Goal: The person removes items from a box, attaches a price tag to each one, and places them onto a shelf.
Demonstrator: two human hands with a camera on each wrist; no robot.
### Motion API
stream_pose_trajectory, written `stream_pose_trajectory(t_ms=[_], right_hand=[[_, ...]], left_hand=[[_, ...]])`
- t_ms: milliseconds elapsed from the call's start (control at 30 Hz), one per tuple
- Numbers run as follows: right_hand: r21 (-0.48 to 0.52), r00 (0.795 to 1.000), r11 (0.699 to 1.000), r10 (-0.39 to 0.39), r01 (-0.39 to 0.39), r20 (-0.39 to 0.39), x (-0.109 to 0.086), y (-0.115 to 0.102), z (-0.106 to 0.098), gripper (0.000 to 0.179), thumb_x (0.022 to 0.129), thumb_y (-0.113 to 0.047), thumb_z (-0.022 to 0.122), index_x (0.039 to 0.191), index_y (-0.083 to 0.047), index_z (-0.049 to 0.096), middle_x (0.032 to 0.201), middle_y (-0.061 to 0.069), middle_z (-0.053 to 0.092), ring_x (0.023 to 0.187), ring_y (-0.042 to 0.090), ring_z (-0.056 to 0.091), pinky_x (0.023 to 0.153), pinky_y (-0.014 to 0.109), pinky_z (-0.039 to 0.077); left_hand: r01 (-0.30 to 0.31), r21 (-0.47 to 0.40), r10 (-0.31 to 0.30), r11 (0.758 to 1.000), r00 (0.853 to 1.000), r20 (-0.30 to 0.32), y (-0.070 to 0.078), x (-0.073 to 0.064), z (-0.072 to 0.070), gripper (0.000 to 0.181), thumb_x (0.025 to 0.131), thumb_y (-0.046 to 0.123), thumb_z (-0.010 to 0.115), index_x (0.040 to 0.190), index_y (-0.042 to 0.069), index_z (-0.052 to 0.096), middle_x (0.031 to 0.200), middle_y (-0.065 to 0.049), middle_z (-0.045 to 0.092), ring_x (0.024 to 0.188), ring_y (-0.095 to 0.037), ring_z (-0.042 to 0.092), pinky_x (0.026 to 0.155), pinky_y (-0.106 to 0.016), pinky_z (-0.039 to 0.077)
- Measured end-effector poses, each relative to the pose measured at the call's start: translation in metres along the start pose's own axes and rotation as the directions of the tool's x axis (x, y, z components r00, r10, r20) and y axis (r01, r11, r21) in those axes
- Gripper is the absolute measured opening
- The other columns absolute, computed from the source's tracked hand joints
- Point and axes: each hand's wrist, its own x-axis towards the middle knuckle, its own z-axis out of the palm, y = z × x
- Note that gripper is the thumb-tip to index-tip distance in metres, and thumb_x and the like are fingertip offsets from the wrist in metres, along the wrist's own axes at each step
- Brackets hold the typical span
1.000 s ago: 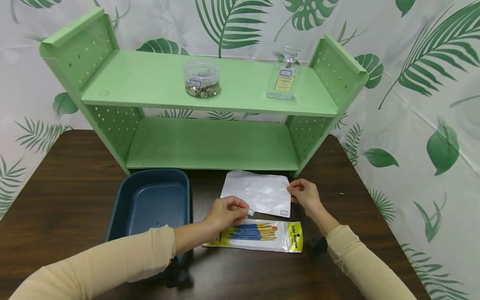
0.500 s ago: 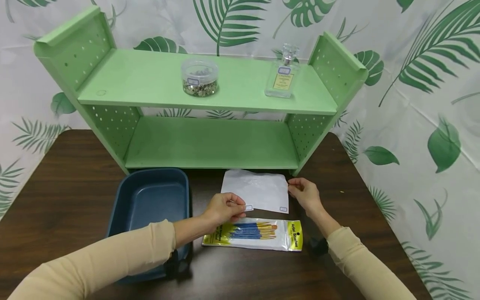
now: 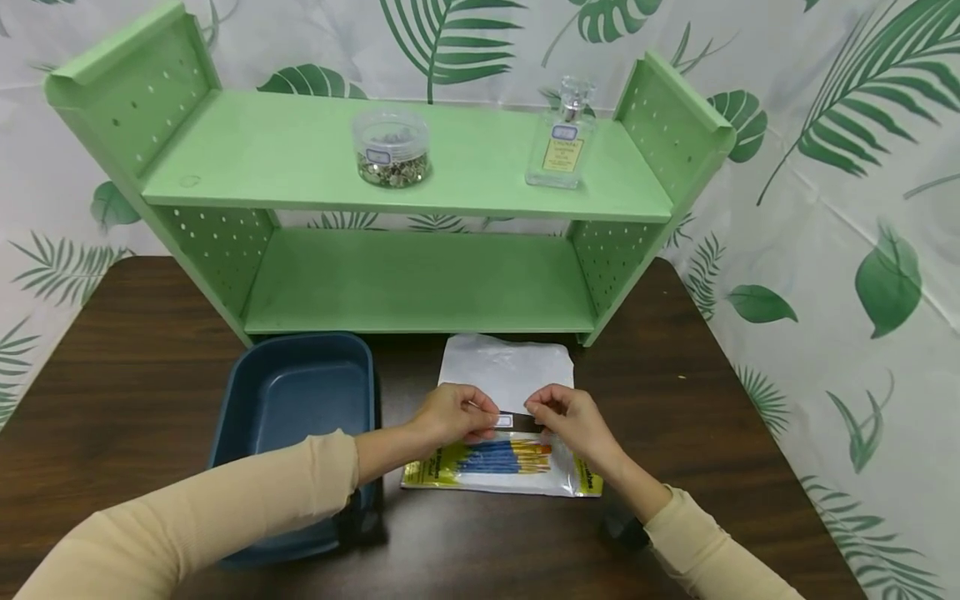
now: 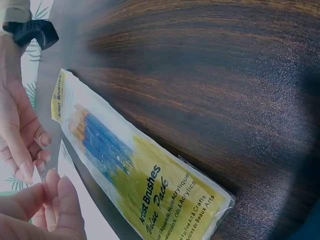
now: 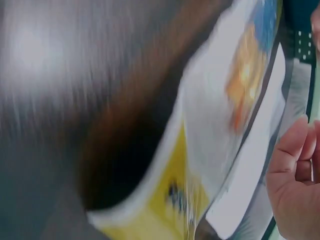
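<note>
My left hand [image 3: 457,412] pinches a small white label [image 3: 504,422] with a blue border. Close to the label's right side is my right hand [image 3: 573,421], its fingers bent and nothing visible held in them; in the left wrist view both hands' fingertips are close together. Beneath the hands lies a flat pack of artist brushes [image 3: 502,467], blue-handled with yellow ends, seen large in the left wrist view. Behind it is a flat white sheet [image 3: 502,367], its front right corner hidden by my right hand.
A dark blue tray [image 3: 315,392] stands left of the pack, partly under the left forearm. A green two-tier shelf [image 3: 420,279] rises behind, bearing a clear round jar [image 3: 392,150] of small bits and a glass perfume bottle [image 3: 558,142]. All rest on a brown table [image 3: 712,467].
My right hand has let go of the white sheet's right edge and moved left towards the label. My left hand has kept the label, turning it slightly level.
</note>
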Motion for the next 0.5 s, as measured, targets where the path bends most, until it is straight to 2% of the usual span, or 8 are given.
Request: stream_pose_trajectory(t_ms=[167,333,500], right_hand=[[-0.017,0.998,1.0,-0.023,0.024,0.063,-0.007,-0.001,0.011,0.017,0.09,-0.012,0.064,0.091,0.005,0.064,0.076,0.01,0.059,0.059,0.009,0.047,0.048,0.021,0.042],[-0.06,0.992,0.994,-0.08,0.087,0.096,-0.01,0.001,0.016,0.013,0.087,-0.009,0.066,0.085,0.004,0.063,0.074,0.007,0.061,0.059,0.005,0.047,0.051,0.018,0.041],[-0.159,0.984,0.976,-0.127,0.147,0.126,-0.012,0.006,0.019,0.01,0.086,-0.007,0.067,0.079,0.0,0.064,0.068,0.003,0.059,0.057,0.003,0.046,0.05,0.017,0.04]], left_hand=[[-0.028,0.08,0.025,0.996,0.999,0.046,0.0,0.0,0.0,0.005,0.086,0.002,0.065,0.088,-0.003,0.066,0.079,-0.018,0.07,0.065,-0.014,0.067,0.063,-0.031,0.057],[-0.017,0.151,0.005,0.988,0.997,0.077,-0.001,0.001,0.0,0.004,0.084,0.002,0.067,0.084,-0.002,0.067,0.068,-0.009,0.068,0.059,-0.011,0.063,0.059,-0.029,0.057],[-0.047,0.282,0.019,0.958,0.995,0.101,-0.002,0.001,0.0,0.005,0.081,0.001,0.069,0.077,-0.001,0.069,0.065,-0.007,0.067,0.057,-0.01,0.063,0.056,-0.026,0.056]])
